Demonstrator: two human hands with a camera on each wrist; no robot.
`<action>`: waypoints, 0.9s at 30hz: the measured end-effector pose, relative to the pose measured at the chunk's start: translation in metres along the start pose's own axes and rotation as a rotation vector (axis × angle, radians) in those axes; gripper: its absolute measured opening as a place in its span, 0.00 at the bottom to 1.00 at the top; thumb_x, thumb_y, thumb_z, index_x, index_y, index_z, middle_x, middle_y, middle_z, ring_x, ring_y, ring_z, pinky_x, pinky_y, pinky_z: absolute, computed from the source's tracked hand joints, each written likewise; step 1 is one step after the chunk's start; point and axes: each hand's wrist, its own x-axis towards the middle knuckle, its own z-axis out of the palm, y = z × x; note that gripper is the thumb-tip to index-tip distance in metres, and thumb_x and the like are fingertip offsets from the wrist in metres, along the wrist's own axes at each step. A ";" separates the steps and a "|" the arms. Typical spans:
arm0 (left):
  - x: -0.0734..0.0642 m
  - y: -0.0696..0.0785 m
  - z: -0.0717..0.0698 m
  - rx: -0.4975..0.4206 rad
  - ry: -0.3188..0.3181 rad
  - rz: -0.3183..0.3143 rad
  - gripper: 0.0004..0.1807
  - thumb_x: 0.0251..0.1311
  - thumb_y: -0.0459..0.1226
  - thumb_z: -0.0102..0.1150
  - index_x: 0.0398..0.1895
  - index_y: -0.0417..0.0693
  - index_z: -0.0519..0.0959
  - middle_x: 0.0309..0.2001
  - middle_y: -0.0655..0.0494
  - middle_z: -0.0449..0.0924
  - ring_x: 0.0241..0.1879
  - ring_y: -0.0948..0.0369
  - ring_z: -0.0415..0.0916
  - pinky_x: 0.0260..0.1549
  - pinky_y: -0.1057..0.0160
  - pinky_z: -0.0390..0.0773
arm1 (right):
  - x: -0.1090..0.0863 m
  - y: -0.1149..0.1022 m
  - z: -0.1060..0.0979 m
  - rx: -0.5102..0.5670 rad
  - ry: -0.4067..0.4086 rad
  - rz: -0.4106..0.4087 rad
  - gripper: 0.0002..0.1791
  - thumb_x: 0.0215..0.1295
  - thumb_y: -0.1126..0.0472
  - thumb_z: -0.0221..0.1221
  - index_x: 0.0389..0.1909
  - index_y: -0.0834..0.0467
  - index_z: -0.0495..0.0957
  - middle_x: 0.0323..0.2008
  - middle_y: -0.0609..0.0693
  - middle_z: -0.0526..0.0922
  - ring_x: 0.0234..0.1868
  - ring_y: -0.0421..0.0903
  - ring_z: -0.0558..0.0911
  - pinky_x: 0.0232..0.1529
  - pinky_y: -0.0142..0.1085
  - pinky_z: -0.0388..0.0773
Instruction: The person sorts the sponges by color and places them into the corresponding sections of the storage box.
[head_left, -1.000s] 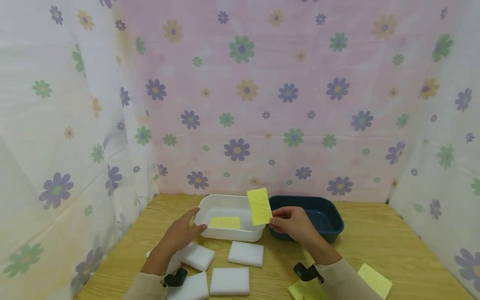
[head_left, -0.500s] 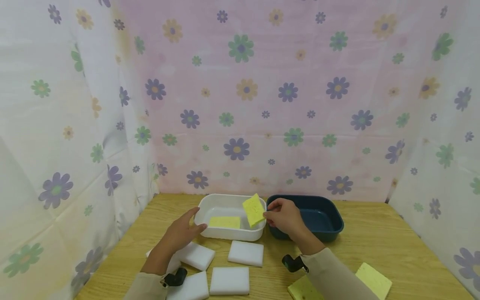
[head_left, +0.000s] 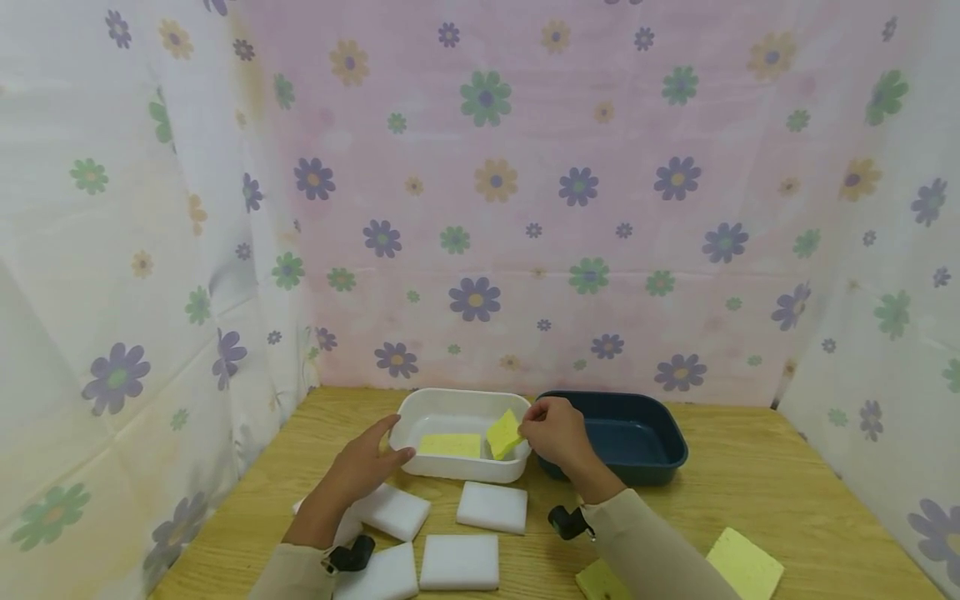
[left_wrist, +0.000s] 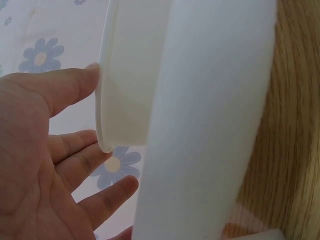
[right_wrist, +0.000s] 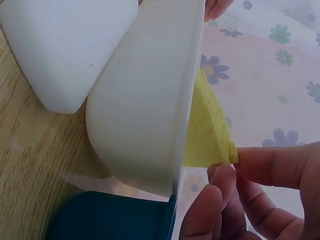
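My right hand (head_left: 557,433) pinches a yellow sponge (head_left: 504,434) by its corner between thumb and fingertips. The sponge tilts down into the right end of the white tub (head_left: 465,469). In the right wrist view, part of this sponge (right_wrist: 207,125) sticks up past the tub's rim, the rest hidden behind the wall. A second yellow sponge (head_left: 450,445) lies in the tub, to the left of the held one. At the tub's left end my left hand (head_left: 363,462) rests with spread, fairly straight fingers; its thumb and fingertips touch the rim (left_wrist: 100,115).
A dark blue tub (head_left: 637,442) stands right beside the white one. Several white sponges (head_left: 459,562) lie in front, one (head_left: 492,507) close to the white tub. Yellow sponges (head_left: 746,562) lie at the front right, one partly under the right sleeve. Flowered curtains (head_left: 480,208) surround the table.
My right hand has moved left and down, lowering the yellow sponge from above the white tub's rim into its right end. The left hand has stayed at the tub's left end.
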 end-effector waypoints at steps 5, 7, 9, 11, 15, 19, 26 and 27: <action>0.000 0.000 0.000 -0.004 0.002 0.004 0.42 0.71 0.53 0.62 0.81 0.48 0.59 0.78 0.37 0.61 0.75 0.33 0.59 0.66 0.29 0.65 | 0.003 0.001 0.005 -0.072 -0.003 0.011 0.03 0.60 0.62 0.65 0.28 0.53 0.83 0.28 0.49 0.82 0.27 0.47 0.77 0.25 0.37 0.74; 0.000 0.000 0.001 -0.005 0.003 0.003 0.42 0.71 0.54 0.62 0.81 0.48 0.59 0.78 0.37 0.61 0.75 0.33 0.59 0.67 0.29 0.65 | 0.003 0.001 0.005 -0.093 -0.015 0.009 0.03 0.59 0.61 0.65 0.26 0.52 0.83 0.26 0.48 0.82 0.26 0.46 0.77 0.24 0.37 0.73; 0.000 0.000 0.001 -0.009 0.003 0.000 0.42 0.70 0.54 0.62 0.81 0.48 0.59 0.78 0.37 0.61 0.75 0.33 0.59 0.67 0.29 0.64 | 0.003 0.002 0.005 -0.100 -0.035 0.004 0.04 0.59 0.61 0.66 0.26 0.52 0.84 0.23 0.47 0.83 0.24 0.46 0.78 0.23 0.37 0.73; 0.000 0.000 0.001 -0.007 0.004 -0.002 0.43 0.70 0.54 0.62 0.81 0.48 0.59 0.78 0.37 0.61 0.75 0.34 0.59 0.67 0.29 0.65 | 0.002 0.002 0.004 -0.107 -0.049 0.001 0.04 0.58 0.60 0.67 0.25 0.52 0.85 0.21 0.47 0.84 0.22 0.45 0.79 0.23 0.37 0.73; 0.000 0.001 0.001 -0.005 0.003 -0.002 0.43 0.70 0.55 0.62 0.81 0.48 0.59 0.78 0.37 0.61 0.75 0.33 0.59 0.66 0.29 0.65 | 0.001 0.003 0.002 -0.100 -0.066 -0.001 0.04 0.58 0.61 0.67 0.25 0.53 0.85 0.22 0.51 0.87 0.22 0.45 0.82 0.23 0.37 0.76; -0.001 0.002 0.001 -0.009 0.003 -0.002 0.42 0.70 0.54 0.62 0.81 0.48 0.60 0.78 0.37 0.61 0.75 0.33 0.59 0.66 0.29 0.66 | 0.001 0.004 0.000 -0.064 -0.076 0.006 0.05 0.59 0.62 0.67 0.25 0.55 0.85 0.22 0.53 0.87 0.24 0.50 0.85 0.24 0.36 0.78; -0.001 0.001 0.000 -0.008 0.005 0.005 0.42 0.71 0.53 0.62 0.81 0.48 0.59 0.78 0.37 0.61 0.75 0.34 0.60 0.66 0.30 0.67 | 0.000 0.004 -0.001 -0.004 -0.101 0.022 0.04 0.62 0.62 0.67 0.28 0.56 0.85 0.21 0.50 0.86 0.27 0.56 0.88 0.25 0.36 0.82; -0.001 0.001 0.000 -0.009 0.004 0.005 0.42 0.71 0.53 0.62 0.81 0.48 0.59 0.78 0.37 0.61 0.75 0.34 0.60 0.65 0.30 0.67 | 0.000 0.003 -0.001 -0.001 -0.103 0.018 0.04 0.62 0.62 0.67 0.28 0.56 0.85 0.21 0.50 0.86 0.27 0.55 0.88 0.25 0.36 0.82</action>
